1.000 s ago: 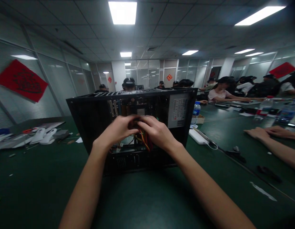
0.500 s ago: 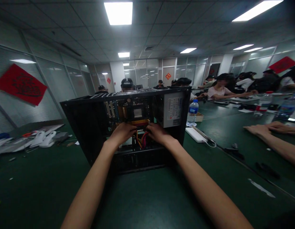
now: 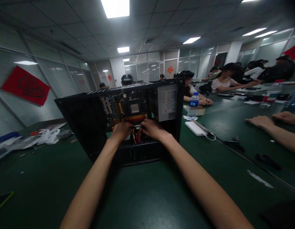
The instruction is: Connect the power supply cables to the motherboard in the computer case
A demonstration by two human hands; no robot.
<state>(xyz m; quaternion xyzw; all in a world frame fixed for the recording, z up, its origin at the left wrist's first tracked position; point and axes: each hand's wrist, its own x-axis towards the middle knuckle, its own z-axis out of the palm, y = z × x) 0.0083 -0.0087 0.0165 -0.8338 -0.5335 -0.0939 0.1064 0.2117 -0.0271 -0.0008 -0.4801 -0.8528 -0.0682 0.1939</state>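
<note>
An open black computer case (image 3: 77, 122) stands on the green table (image 3: 142, 197) in front of me, its motherboard (image 3: 124, 108) and grey power supply (image 3: 168, 101) facing me. Both my hands reach inside it. My left hand (image 3: 122, 129) is curled just below the motherboard's lower edge. My right hand (image 3: 152, 128) is curled beside it, fingers toward the same spot. Red and yellow wires (image 3: 137, 137) hang between and below the two hands. What the fingertips grip is hidden.
A water bottle (image 3: 193, 106) and a white power bank with cable (image 3: 196, 128) sit right of the case. Another person's forearms (image 3: 273, 130) rest on the table at far right. Papers and white parts (image 3: 42, 136) lie at left. Several people sit at the back.
Both hands have moved deeper into the case and slightly apart, uncovering the motherboard. The view has tilted, so the case appears lower and further left.
</note>
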